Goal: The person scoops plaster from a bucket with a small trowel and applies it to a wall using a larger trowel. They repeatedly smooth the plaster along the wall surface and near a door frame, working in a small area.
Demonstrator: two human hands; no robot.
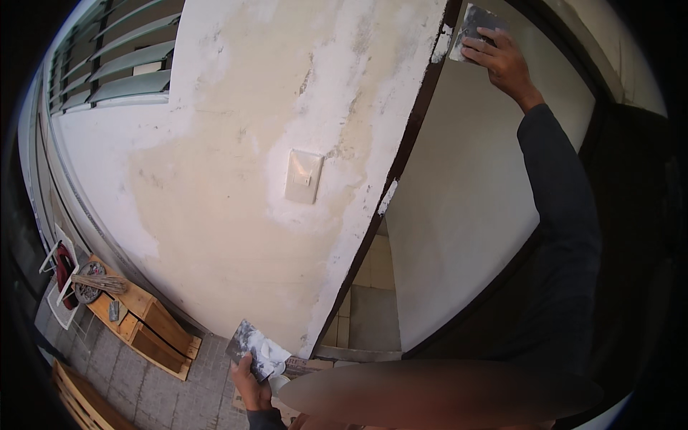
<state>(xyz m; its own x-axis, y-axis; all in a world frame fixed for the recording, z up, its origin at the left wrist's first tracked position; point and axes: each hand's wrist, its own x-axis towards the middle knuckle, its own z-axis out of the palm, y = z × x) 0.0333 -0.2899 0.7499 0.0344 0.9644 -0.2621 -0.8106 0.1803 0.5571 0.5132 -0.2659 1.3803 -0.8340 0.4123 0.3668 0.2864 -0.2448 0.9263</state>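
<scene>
My right hand [505, 68] is raised high at the upper right, its fingers pressed over a flat grey putty scraper [473, 27] with white smears. The scraper's left edge is close to the dark brown door frame [408, 136]; whether it touches cannot be told. White putty patches [388, 197] mark that frame at switch height and near the scraper. Low in front, my left hand [249, 385] grips a flat metal putty plate [252, 347], thumb on top. White putty is heaped on the plate's right part.
The patchy cream and white wall [229, 201] carries a light switch [304, 176] and a louvred window [122, 64]. A pale door [494, 150] stands right of the frame. At lower left are a wooden bench [147, 315], a round tray [89, 285] and a white chair [61, 304].
</scene>
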